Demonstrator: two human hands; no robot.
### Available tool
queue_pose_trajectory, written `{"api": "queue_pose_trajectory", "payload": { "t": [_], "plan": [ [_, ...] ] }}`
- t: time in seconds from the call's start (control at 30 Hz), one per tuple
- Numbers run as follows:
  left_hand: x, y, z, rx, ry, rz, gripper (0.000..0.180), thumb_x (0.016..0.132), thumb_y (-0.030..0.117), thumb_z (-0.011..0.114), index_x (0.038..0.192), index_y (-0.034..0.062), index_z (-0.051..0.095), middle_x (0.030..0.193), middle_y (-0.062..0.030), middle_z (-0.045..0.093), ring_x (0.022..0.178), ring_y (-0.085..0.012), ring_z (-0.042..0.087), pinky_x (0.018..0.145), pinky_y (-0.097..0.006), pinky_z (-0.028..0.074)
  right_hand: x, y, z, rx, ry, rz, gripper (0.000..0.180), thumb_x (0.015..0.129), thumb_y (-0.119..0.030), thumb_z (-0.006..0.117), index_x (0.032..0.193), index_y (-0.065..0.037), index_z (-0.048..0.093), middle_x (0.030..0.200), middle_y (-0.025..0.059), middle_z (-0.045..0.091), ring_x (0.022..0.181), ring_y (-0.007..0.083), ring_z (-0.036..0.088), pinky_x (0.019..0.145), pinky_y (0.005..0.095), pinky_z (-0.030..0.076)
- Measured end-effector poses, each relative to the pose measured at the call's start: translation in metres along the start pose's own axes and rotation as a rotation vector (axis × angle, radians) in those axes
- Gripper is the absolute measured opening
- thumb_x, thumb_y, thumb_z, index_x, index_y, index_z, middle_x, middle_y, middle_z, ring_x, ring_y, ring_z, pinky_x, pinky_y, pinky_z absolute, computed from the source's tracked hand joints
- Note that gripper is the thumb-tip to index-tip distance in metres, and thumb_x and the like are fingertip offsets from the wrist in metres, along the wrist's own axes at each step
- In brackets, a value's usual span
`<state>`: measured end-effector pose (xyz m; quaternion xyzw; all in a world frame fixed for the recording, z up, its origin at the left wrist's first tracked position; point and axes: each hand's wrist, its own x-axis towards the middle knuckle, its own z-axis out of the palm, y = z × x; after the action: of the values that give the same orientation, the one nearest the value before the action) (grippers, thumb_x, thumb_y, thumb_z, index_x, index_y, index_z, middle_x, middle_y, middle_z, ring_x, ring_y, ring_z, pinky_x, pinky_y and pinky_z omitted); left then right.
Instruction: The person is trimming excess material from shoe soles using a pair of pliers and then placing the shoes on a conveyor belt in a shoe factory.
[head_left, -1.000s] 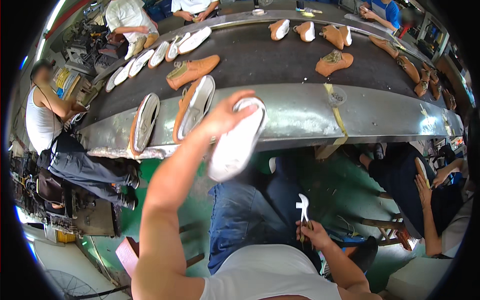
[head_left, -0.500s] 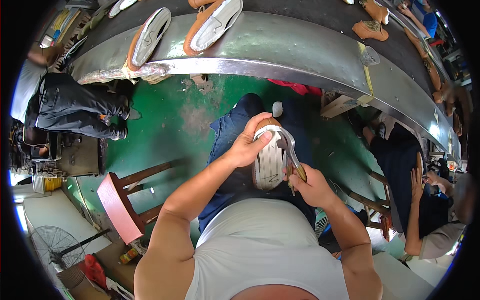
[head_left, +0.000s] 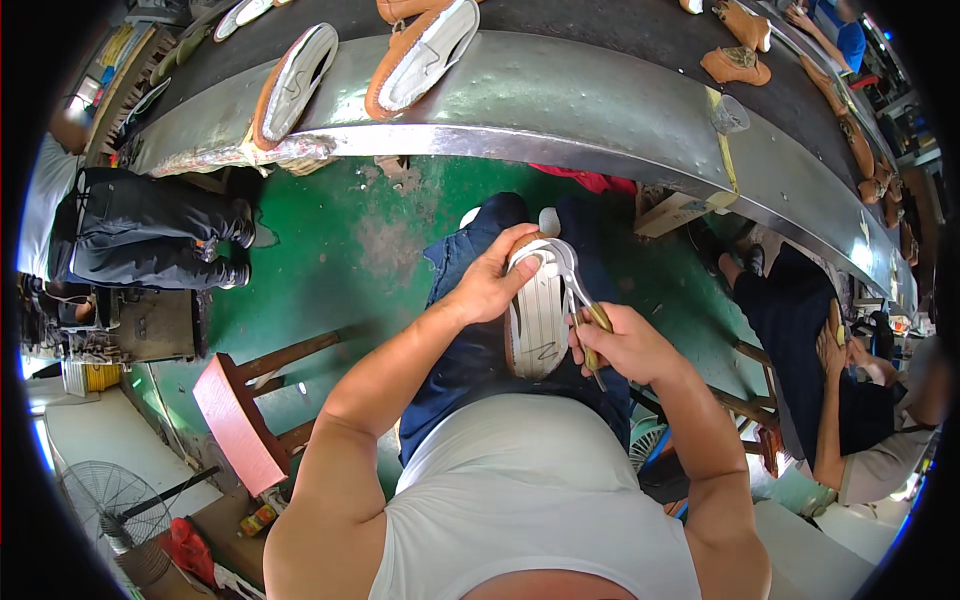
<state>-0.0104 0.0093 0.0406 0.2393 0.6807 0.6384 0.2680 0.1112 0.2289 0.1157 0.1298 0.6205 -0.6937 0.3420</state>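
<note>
Currently the shoe (head_left: 538, 325) is lying over the lap (head_left: 465, 350), pale face up, its long axis running toward the bench (head_left: 580, 95); the left hand (head_left: 497, 275) is gripping its far end, the right hand (head_left: 622, 347) clasping pincers (head_left: 572, 268).

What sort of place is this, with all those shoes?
Probably a shoemaking workshop. Brown shoes with pale undersides lie along a long metal-edged bench. The person's left hand grips another shoe, and the right hand holds a plier-like tool at its far end.
</note>
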Motion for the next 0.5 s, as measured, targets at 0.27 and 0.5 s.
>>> {"api": "queue_pose_trajectory", "payload": {
  "t": [0.27, 0.5],
  "plan": [
    [0.006, -0.023, -0.010, -0.361, 0.072, -0.055, 0.045, 0.098, 0.016, 0.064, 0.140, 0.0137, 0.048, 0.121, -0.0050, 0.061, 0.111, -0.0149, 0.056, 0.099, -0.030, 0.045, 0.048, 0.045, 0.001, -0.784, 0.468, -0.530, 0.022, 0.095, -0.017, 0.059, 0.100, 0.004, 0.058, 0.088, 0.0222, 0.067, 0.073, 0.0379, 0.067, 0.069, 0.0451, 0.053],
    [0.013, -0.024, -0.009, -0.456, 0.182, -0.197, 0.041, 0.097, 0.014, 0.063, 0.137, 0.0082, 0.052, 0.117, -0.0047, 0.063, 0.108, -0.0128, 0.058, 0.094, -0.029, 0.048, 0.023, -0.002, 0.003, -1.151, 0.440, -0.252, 0.019, 0.091, -0.013, 0.060, 0.100, 0.004, 0.058, 0.090, 0.0280, 0.066, 0.079, 0.0466, 0.064, 0.072, 0.0502, 0.053]
  ]
}}
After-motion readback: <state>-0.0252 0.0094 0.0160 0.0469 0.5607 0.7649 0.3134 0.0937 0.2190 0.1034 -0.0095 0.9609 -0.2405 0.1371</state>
